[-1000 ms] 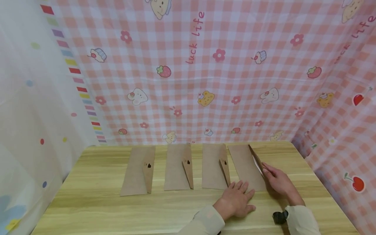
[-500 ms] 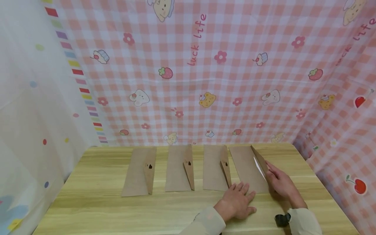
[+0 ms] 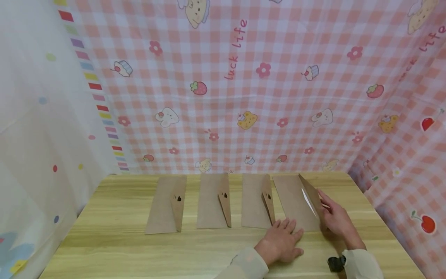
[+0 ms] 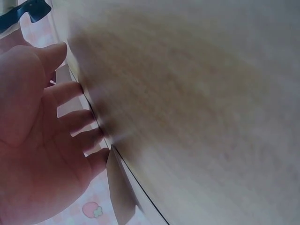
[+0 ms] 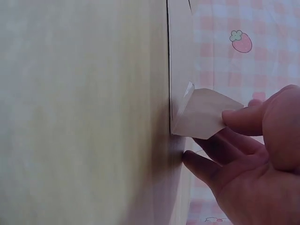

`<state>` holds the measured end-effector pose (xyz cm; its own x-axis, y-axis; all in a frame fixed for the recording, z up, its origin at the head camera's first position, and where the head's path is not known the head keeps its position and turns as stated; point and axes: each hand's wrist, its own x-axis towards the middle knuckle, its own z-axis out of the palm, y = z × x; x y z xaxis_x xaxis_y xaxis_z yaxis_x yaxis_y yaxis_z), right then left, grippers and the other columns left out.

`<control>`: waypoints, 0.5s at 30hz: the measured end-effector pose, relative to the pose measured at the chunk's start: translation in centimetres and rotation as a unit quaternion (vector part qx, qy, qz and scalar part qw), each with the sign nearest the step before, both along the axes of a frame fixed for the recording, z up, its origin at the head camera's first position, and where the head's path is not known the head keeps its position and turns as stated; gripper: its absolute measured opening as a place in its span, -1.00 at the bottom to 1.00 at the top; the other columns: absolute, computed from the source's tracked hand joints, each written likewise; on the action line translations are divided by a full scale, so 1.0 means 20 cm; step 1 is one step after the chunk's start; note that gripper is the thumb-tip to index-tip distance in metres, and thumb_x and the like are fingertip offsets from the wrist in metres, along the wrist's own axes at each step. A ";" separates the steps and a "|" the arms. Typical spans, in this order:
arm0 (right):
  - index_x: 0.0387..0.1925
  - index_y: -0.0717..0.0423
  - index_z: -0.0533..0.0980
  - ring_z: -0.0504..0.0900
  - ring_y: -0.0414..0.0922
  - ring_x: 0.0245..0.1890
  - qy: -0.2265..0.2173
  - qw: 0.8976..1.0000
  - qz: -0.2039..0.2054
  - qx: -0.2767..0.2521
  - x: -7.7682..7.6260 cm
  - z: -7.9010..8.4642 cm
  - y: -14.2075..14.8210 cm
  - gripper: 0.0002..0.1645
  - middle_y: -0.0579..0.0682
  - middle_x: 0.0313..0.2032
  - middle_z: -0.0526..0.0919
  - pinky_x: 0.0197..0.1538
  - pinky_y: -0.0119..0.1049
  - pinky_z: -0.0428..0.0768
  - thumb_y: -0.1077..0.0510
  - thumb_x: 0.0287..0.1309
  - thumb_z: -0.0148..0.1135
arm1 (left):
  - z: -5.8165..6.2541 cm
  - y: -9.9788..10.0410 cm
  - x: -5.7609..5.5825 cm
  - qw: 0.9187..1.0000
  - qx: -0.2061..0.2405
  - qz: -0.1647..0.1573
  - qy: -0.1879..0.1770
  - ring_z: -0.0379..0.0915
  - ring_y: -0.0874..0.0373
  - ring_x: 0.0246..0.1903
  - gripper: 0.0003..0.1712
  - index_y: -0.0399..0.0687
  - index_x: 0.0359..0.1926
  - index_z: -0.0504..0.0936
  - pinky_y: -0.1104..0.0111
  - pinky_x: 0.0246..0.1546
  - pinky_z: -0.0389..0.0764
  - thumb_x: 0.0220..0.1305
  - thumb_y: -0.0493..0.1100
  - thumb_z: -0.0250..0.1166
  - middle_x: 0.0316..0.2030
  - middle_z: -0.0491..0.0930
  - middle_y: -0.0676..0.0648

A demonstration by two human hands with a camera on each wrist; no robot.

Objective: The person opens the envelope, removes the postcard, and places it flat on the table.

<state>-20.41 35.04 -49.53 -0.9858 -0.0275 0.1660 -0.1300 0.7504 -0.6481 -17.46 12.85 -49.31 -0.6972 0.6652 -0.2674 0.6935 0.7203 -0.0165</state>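
Note:
The rightmost brown paper envelope (image 3: pixel 290 195) lies flat on the table, its raised flap (image 3: pixel 312 195) along the right side. My right hand (image 3: pixel 338 219) pinches the flap's outer edge; in the right wrist view the thumb lies on one face of the flap (image 5: pixel 204 112) and fingers are behind it. A white strip (image 3: pixel 308 202) shows at the fold. My left hand (image 3: pixel 281 240) rests palm down with spread fingers, its fingertips at the near end of the envelopes. In the left wrist view a neighbouring flap (image 4: pixel 121 192) stands up beside the little finger.
Left of it, more envelopes lie in a row: one near the middle (image 3: pixel 253 203), another (image 3: pixel 210 203) beside it, and one at the far left (image 3: pixel 162 205). Their flaps are partly raised. A checked cloth (image 3: pixel 223 97) hangs behind the wooden table (image 3: pixel 139 255).
The flap in my right hand has tilted outward to the right, so more of its face shows. My left hand has stayed in place. The head view has shifted slightly.

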 end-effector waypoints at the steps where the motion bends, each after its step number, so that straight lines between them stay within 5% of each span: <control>1: 0.46 0.29 0.18 0.58 0.38 0.07 0.003 1.000 -0.001 -0.002 0.00 0.00 0.00 -0.29 0.52 0.16 0.47 -0.02 0.00 0.64 0.48 0.29 0.00 | 0.00 0.00 0.00 1.000 0.000 0.000 0.000 -0.16 0.30 0.51 -0.31 0.58 0.51 0.02 0.36 0.46 0.02 0.42 0.43 -0.17 0.54 -0.07 0.24; 6: 0.41 0.25 0.29 0.65 0.26 -0.02 0.011 1.000 -0.012 0.005 -0.01 -0.01 0.00 -0.30 0.47 0.13 0.52 -0.22 -0.38 0.58 0.49 0.22 -0.02 | 0.00 0.00 0.01 1.000 0.000 0.001 -0.002 -0.16 0.31 0.51 -0.32 0.58 0.51 0.03 0.36 0.46 0.02 0.42 0.42 -0.16 0.53 -0.06 0.24; 15: 0.37 0.42 0.27 0.67 0.24 -0.11 0.022 0.999 -0.026 0.041 -0.04 -0.04 0.06 -0.32 0.50 0.00 0.56 -0.26 -0.24 0.63 0.47 0.16 0.00 | 0.02 -0.01 0.01 1.000 -0.001 0.004 -0.003 -0.16 0.32 0.51 -0.33 0.60 0.50 0.05 0.37 0.46 0.02 0.42 0.42 -0.15 0.53 -0.05 0.25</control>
